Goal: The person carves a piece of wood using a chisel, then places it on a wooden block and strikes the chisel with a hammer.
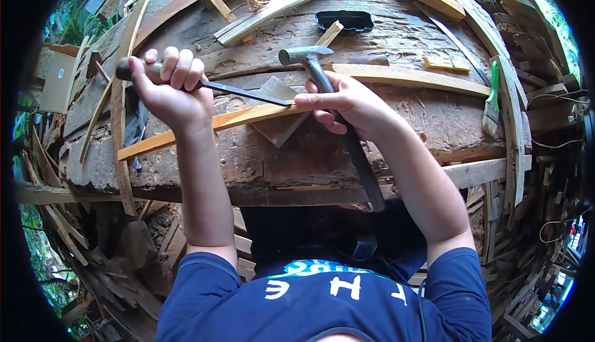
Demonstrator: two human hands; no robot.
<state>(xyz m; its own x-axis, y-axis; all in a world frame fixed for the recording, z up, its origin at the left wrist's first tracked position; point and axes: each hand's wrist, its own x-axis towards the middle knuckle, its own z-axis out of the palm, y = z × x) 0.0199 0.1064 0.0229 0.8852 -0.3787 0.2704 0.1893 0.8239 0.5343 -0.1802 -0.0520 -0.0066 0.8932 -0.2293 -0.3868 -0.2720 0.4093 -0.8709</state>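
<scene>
My left hand (176, 84) is wrapped around the wooden handle of a chisel (242, 93), its dark blade pointing right. The blade's tip lies at a thin wooden strip (226, 120) that slants across the bench. My right hand (353, 103) grips a hammer (354, 146) around its handle, below the metal head. The right thumb reaches to the chisel tip and the strip's end; exactly what it presses on is hard to tell. A small flat board (279, 132) rests under the strip.
The weathered wooden bench (396, 131) carries a black tray (344, 21), a green-handled paintbrush (491, 103) and several wooden strips, including a curved one (409, 76) on the right. A cardboard box (59, 81) stands at far left. Scrap wood (118, 267) is heaped around the bench.
</scene>
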